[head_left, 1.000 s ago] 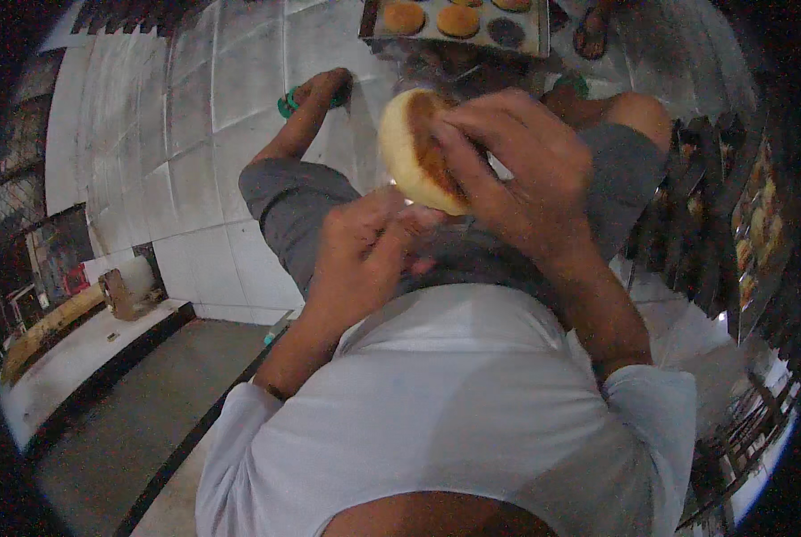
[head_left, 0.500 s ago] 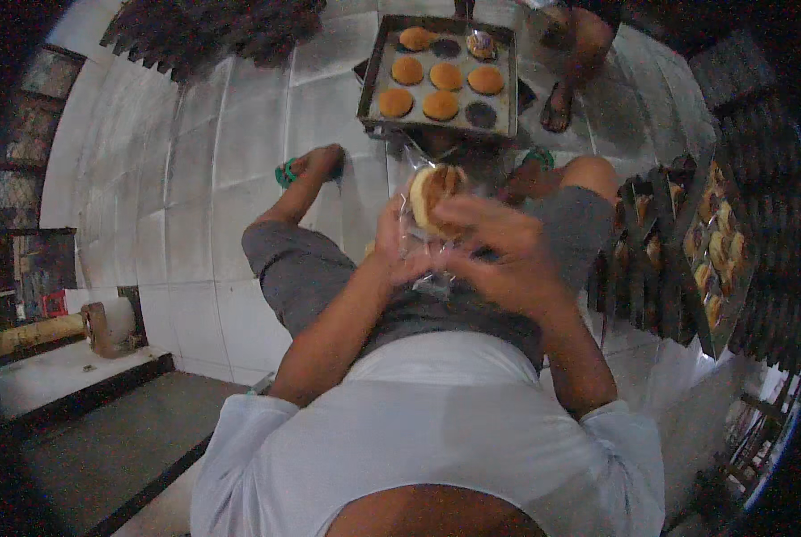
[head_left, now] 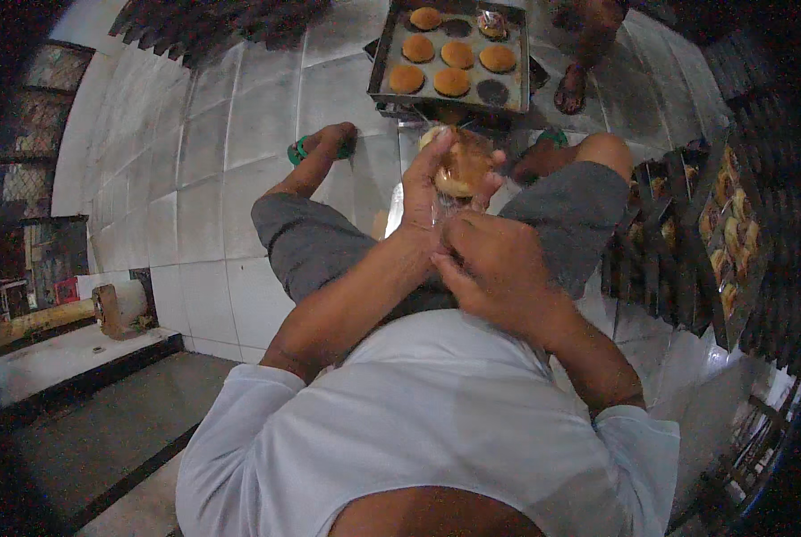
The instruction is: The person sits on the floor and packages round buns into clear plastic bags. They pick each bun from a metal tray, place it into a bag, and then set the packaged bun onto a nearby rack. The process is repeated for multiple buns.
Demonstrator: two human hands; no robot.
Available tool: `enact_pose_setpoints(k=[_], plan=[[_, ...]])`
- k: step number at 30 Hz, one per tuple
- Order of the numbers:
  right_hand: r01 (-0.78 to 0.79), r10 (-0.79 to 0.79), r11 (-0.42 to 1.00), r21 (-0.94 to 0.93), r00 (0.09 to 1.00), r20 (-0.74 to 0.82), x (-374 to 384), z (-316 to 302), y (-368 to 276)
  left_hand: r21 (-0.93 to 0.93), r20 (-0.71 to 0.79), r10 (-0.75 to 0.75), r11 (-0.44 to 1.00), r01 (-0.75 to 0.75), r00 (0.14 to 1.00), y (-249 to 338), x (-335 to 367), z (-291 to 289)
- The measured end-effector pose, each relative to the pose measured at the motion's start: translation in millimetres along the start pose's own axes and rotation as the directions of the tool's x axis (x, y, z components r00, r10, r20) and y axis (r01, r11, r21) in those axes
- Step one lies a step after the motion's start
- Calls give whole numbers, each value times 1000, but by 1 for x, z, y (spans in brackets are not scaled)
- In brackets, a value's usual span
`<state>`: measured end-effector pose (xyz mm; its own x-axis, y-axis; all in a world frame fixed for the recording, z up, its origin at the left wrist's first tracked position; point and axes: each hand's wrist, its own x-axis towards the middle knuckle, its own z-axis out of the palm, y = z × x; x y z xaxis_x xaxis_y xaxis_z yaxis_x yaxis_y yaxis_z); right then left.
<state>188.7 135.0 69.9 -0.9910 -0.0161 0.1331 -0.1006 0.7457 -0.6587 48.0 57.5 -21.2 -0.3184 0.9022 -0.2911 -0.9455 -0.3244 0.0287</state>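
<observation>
A golden-brown bun (head_left: 468, 166) in a clear plastic bag rests in my left hand (head_left: 421, 194), whose thumb and fingers curl round its sides. Just below the bun, my right hand (head_left: 500, 257) is closed with its fingertips together at the gathered end of the bag (head_left: 443, 209). Those fingertips partly hide the plastic. Beyond my hands stands a square metal baking tray (head_left: 449, 106) holding several round buns (head_left: 457, 54) in rows. A wrapped bun (head_left: 492, 25) lies in its far right corner, and dark round marks show between the buns.
Racked trays (head_left: 727, 242) of wrapped buns stand at my right. Another person's foot (head_left: 571, 89) is beside the baking tray at the far right. Dark stacked trays (head_left: 212, 22) line the far left. A low ledge (head_left: 96, 358) with a roller-like object (head_left: 121, 306) is at left.
My right hand has moved from the bun's side down to the bag's end and closed there. My left hand now wraps round the bagged bun. The whole view has shifted slightly.
</observation>
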Motion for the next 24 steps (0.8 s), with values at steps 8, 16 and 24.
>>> enact_pose_setpoints(k=[8,16,24], plan=[[172,-147,985,21,889,-435,-42,-93,40,-33,132,-310,948,317,941,-47,-39,80],[-399,702,510,762,705,-101,-106,-37,127,903,-228,38,383,197,973,-37,28,-13],[-394,789,449,802,596,-150,-96,-43,159,979,-28,209,201,-15,977,-32,48,11]])
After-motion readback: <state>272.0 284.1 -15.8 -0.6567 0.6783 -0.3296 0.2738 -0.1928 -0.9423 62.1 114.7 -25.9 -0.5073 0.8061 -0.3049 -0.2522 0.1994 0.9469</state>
